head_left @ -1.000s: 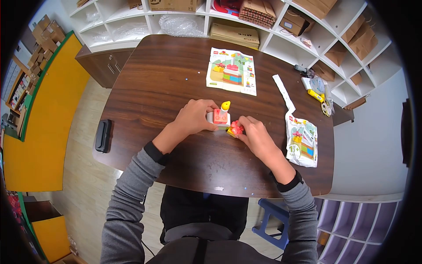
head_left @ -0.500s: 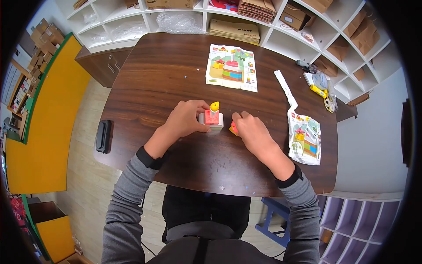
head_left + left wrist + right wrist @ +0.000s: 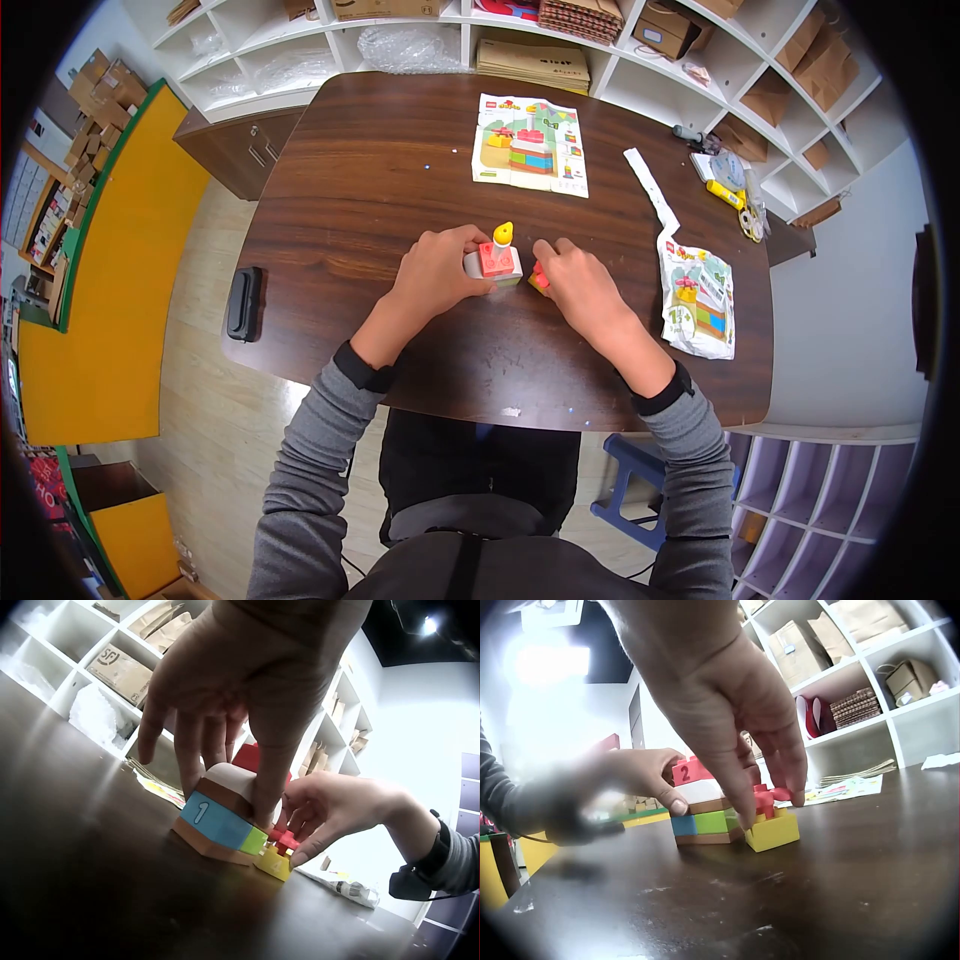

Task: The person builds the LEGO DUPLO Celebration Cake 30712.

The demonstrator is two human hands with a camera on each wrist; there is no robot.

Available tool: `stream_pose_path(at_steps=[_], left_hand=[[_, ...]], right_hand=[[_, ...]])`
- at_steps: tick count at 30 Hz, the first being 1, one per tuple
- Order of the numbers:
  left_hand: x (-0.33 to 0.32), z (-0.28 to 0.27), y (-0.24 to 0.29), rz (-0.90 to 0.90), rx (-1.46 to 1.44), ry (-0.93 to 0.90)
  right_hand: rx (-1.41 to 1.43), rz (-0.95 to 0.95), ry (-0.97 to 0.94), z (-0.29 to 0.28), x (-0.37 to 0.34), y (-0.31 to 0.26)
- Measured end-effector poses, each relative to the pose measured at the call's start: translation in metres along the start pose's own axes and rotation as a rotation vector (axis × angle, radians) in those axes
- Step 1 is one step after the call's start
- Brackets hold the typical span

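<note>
A toy-block cake (image 3: pixel 217 825) stands on the table, with a blue block marked 1, a green block, brown layers and a white top. It carries a red brick (image 3: pixel 496 262) marked 2, with a yellow-flamed candle (image 3: pixel 503 236) on top. My left hand (image 3: pixel 437 268) grips the cake from its left side, thumb in front and fingers behind. Just right of it sits a yellow brick (image 3: pixel 774 831) topped by a red bow-shaped piece (image 3: pixel 765 801). Thumb and fingers of my right hand (image 3: pixel 588 288) hold this pair, covering most of it in the head view.
An instruction sheet (image 3: pixel 531 146) with a picture of the cake lies toward the back. At right is a torn white packet (image 3: pixel 697 302), with scissors (image 3: pixel 750 224) and a yellow tube (image 3: pixel 725 194) beyond. A black case (image 3: pixel 245 304) rests near the left edge. White shelves stand behind.
The cake shifted left, away from the yellow brick, then partly back right. A small gap now shows between them in the head view. Both hands keep their holds.
</note>
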State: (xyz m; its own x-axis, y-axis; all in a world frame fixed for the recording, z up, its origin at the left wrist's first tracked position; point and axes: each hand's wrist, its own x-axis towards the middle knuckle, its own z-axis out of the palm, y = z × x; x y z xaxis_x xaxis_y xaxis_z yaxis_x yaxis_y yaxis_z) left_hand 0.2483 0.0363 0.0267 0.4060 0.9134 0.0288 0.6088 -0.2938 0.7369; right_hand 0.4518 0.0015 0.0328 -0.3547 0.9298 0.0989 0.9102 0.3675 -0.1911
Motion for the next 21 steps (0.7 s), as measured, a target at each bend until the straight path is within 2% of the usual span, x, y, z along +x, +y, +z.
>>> stream_pose_path(at_steps=[6,11,14,17,19,20,21], left_hand=[[-0.007,0.005,0.001,0.033,0.044,0.071],[-0.008,0.006,0.009,0.059,0.183,0.096],[-0.010,0.007,0.010,0.078,0.213,0.126],[-0.017,0.004,0.015,0.002,0.371,0.005],[-0.026,-0.003,0.006,0.201,0.469,0.137],[-0.029,-0.013,0.004,0.201,0.469,0.140],[-0.033,-0.030,0.008,0.129,0.448,0.134]], right_hand=[[0.033,-0.035,0.039,0.002,-0.003,0.006],[0.159,-0.039,-0.176,-0.033,-0.011,0.010],[0.145,-0.001,-0.205,-0.058,-0.018,0.009],[0.146,-0.026,-0.108,-0.074,-0.029,0.010],[0.174,-0.032,-0.075,-0.080,-0.039,0.014],[0.204,-0.044,-0.038,-0.083,-0.044,0.016],[0.203,-0.047,-0.037,-0.086,-0.052,0.016]])
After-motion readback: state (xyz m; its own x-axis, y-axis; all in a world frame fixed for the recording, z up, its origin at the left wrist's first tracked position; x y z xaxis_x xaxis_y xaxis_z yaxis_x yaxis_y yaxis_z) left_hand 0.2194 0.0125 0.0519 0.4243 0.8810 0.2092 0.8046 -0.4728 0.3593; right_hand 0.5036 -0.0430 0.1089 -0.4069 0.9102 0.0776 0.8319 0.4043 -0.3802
